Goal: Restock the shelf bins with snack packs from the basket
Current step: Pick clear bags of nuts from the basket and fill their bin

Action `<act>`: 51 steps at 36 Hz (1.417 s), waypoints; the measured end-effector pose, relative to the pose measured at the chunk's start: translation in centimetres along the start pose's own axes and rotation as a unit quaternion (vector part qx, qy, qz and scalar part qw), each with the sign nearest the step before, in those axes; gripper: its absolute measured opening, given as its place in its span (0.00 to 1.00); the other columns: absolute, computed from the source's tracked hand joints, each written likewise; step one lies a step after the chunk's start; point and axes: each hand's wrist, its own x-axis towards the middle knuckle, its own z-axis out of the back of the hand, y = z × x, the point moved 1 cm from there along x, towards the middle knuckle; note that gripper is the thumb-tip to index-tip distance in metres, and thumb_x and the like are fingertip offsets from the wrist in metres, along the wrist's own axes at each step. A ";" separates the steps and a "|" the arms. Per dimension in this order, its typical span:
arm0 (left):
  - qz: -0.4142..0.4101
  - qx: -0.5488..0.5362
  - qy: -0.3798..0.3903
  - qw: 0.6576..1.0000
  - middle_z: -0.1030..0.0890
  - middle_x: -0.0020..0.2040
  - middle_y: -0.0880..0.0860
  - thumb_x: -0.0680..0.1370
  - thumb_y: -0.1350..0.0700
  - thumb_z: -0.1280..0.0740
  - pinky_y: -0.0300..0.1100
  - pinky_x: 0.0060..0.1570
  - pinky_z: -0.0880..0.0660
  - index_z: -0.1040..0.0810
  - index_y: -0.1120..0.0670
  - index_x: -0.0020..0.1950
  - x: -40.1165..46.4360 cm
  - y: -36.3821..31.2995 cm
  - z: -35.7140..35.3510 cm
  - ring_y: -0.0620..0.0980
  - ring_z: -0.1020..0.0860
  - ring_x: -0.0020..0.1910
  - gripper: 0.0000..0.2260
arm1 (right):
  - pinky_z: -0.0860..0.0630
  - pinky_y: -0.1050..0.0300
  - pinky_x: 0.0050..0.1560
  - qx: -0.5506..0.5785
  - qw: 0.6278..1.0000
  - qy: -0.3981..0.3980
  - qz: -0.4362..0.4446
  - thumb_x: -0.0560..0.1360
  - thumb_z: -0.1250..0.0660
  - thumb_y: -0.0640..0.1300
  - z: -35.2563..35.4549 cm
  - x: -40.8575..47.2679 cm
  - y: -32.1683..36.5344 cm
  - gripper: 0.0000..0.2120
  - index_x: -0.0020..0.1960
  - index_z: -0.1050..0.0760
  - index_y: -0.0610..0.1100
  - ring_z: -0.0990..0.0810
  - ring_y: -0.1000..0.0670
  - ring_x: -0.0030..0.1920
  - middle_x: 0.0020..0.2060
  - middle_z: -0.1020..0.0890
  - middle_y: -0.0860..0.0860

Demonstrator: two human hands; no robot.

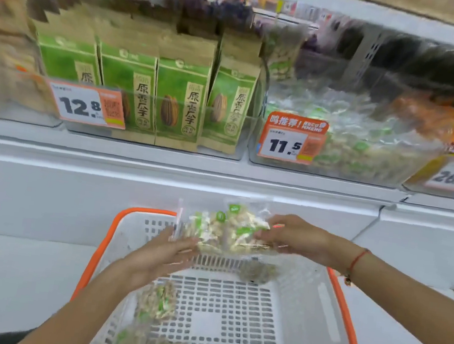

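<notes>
At lower centre of the frame, two clear plastic snack packs with green labels (229,230) were held above the white perforated basket with orange rim (229,312), probably gathered into a stack for one lift to the shelf. The left hand (162,253) supported them from beneath with flat fingers; the right hand (290,234) pinched their right edge. More packs (156,304) lay at lower left of the basket. Upper right of centre, a clear shelf bin (341,135) of similar packs carried a tag reading "11.5" (285,145). Green-and-brown paper bags (155,94) at upper left were tagged "12.8" (86,107).
</notes>
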 end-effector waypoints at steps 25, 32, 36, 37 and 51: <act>-0.217 0.159 0.062 0.961 0.17 0.55 0.45 0.77 0.45 0.38 0.43 0.56 0.29 0.24 0.44 0.61 -2.6 -6.4 -8.9 0.45 0.21 0.55 0.14 | 0.24 0.58 0.52 0.216 0.963 -0.116 0.116 0.75 0.31 0.50 0.1 -5.2 3.0 0.14 0.57 0.21 0.44 0.19 0.54 0.46 0.47 0.16 0.52; -0.262 0.065 0.071 0.960 0.16 0.46 0.42 0.74 0.38 0.39 0.42 0.51 0.30 0.22 0.45 0.53 -3.7 -8.4 -11.7 0.42 0.19 0.42 0.15 | 0.30 0.66 0.49 0.037 0.928 -0.304 0.212 0.74 0.31 0.52 1.4 -7.7 6.3 0.15 0.48 0.23 0.39 0.23 0.55 0.49 0.46 0.20 0.50; -0.339 0.113 0.044 0.933 0.20 0.52 0.34 0.69 0.35 0.32 0.32 0.54 0.30 0.26 0.40 0.58 -4.4 -11.5 -13.8 0.29 0.24 0.52 0.21 | 0.30 0.64 0.50 -0.032 0.906 -0.336 0.257 0.73 0.32 0.54 3.5 -9.5 9.7 0.15 0.54 0.28 0.46 0.25 0.55 0.54 0.52 0.23 0.53; -0.355 0.117 0.048 0.926 0.20 0.49 0.31 0.69 0.38 0.34 0.27 0.48 0.30 0.26 0.41 0.57 -4.5 -12.6 -14.3 0.26 0.24 0.49 0.18 | 0.29 0.65 0.47 -0.022 0.910 -0.325 0.257 0.73 0.32 0.56 4.1 -9.8 10.8 0.17 0.56 0.30 0.49 0.25 0.56 0.53 0.53 0.24 0.55; -0.496 0.350 -0.126 0.784 0.26 0.62 0.47 0.68 0.34 0.31 0.54 0.65 0.33 0.33 0.42 0.67 2.2 -26.0 -14.5 0.50 0.31 0.66 0.31 | 0.29 0.71 0.51 -0.108 0.882 -0.247 0.387 0.77 0.34 0.38 12.7 -3.4 18.5 0.17 0.64 0.31 0.43 0.23 0.65 0.50 0.52 0.22 0.57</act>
